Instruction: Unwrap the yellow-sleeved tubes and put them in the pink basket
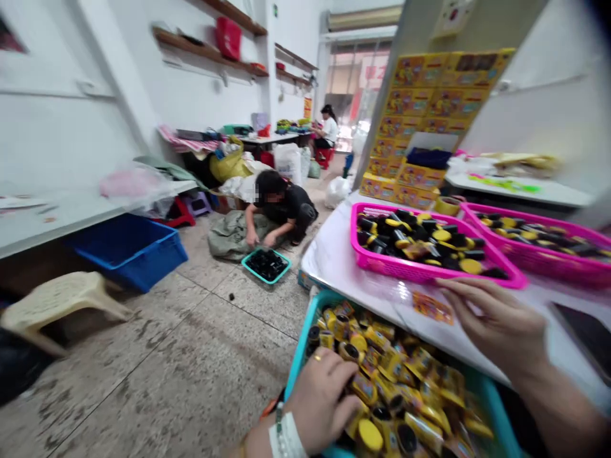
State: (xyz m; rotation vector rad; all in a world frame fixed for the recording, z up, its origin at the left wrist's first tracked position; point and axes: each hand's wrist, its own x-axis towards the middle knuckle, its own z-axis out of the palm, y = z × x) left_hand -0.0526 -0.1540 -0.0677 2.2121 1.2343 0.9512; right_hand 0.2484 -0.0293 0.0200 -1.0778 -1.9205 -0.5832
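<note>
My left hand (322, 401), with a ring and a white band at the wrist, rests over the teal basket (305, 331). Its fingers are apart and bent over small yellow-wrapped jars (391, 362) with black and yellow ends. Above the white table, my right hand (496, 321) has thumb and forefinger pressed together; whatever lies between them is too small to make out. Close to those fingertips is an orange printed label (432, 307) with clear film beside it. A pink basket (442, 278) behind them holds unwrapped black jars (405, 232) with yellow lids.
Another pink basket (563, 257) and a dark phone-like slab (582, 334) are on the right. Yellow boxes (420, 108) are stacked behind. On the floor, a person (286, 203) crouches at a small teal tray (248, 264). A blue bin (153, 254) and stool (62, 296) stand left.
</note>
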